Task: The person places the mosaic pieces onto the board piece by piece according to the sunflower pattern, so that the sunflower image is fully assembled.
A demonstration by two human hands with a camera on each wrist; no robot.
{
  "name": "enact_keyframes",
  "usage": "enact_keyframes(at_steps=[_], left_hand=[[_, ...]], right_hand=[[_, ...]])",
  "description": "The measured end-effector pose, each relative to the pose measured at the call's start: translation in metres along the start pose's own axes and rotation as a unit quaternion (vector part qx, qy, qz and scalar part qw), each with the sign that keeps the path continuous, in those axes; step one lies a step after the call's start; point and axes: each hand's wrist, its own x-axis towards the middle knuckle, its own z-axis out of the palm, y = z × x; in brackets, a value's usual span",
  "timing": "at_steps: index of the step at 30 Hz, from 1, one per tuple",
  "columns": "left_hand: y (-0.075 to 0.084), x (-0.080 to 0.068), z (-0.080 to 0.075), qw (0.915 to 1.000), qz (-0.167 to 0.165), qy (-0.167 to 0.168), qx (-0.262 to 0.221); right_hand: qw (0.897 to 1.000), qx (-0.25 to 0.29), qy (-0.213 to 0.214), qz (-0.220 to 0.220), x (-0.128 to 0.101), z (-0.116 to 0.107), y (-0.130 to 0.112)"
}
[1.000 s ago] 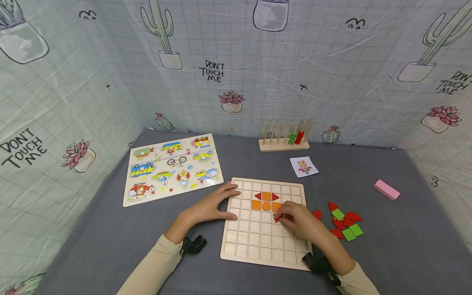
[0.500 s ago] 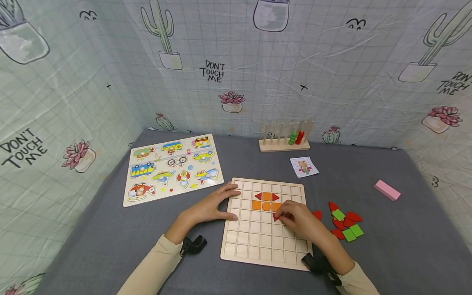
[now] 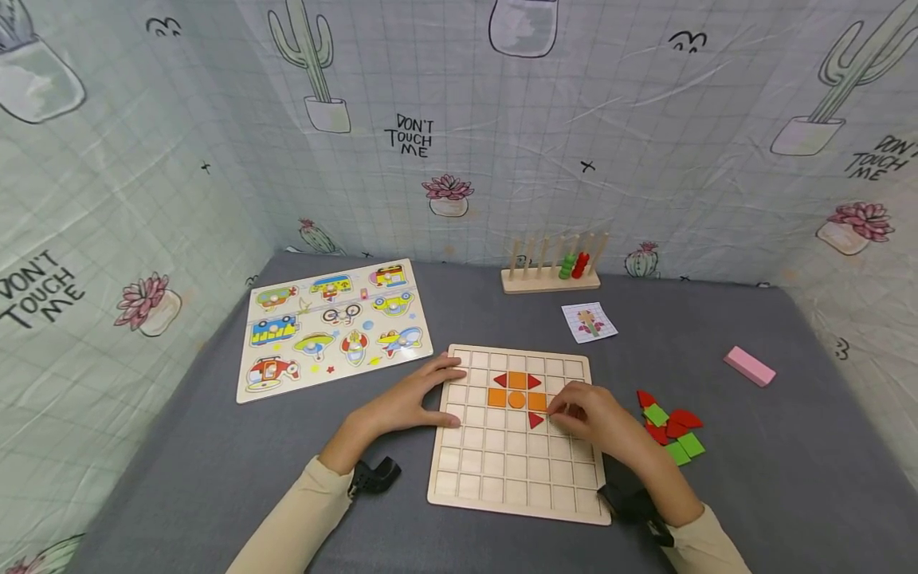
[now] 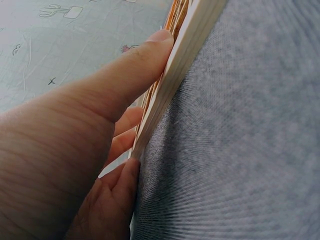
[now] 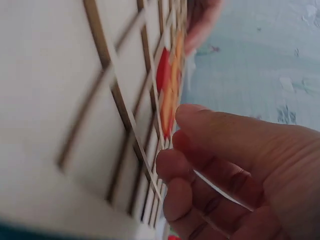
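Observation:
A wooden grid board lies on the grey cloth. It holds two red triangles, orange squares and an orange circle in its upper rows, and a lone red triangle one row below. My right hand hovers just right of that triangle with its fingers loosely curled and nothing in them. The right wrist view shows the same hand holding nothing, over the board cells. My left hand rests flat on the board's left rim, its thumb against the side edge.
Loose red and green pieces lie right of the board. A pink block sits further right and a small pattern card behind the board. A peg rack stands at the back, with a vehicle puzzle at the left.
My right hand has let go of the red triangle, which now lies in a board cell, and has drawn back a little to the right. The left hand has not moved.

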Motion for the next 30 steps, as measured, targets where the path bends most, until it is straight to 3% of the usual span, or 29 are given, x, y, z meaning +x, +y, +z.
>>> enact_keyframes(at_steps=[10, 16, 30], left_hand=[[0.001, -0.001, -0.001, 0.9999, 0.013, 0.005, 0.003], [0.002, -0.002, 0.0, 0.9999, 0.014, 0.006, 0.004], [0.0, -0.001, 0.001, 0.9999, 0.01, 0.004, 0.007]], right_hand=[[0.997, -0.04, 0.038, 0.044, -0.014, -0.036, 0.013], [0.997, -0.047, 0.032, 0.057, -0.028, -0.059, 0.025], [0.988, -0.051, 0.015, 0.145, -0.066, -0.098, 0.065]])
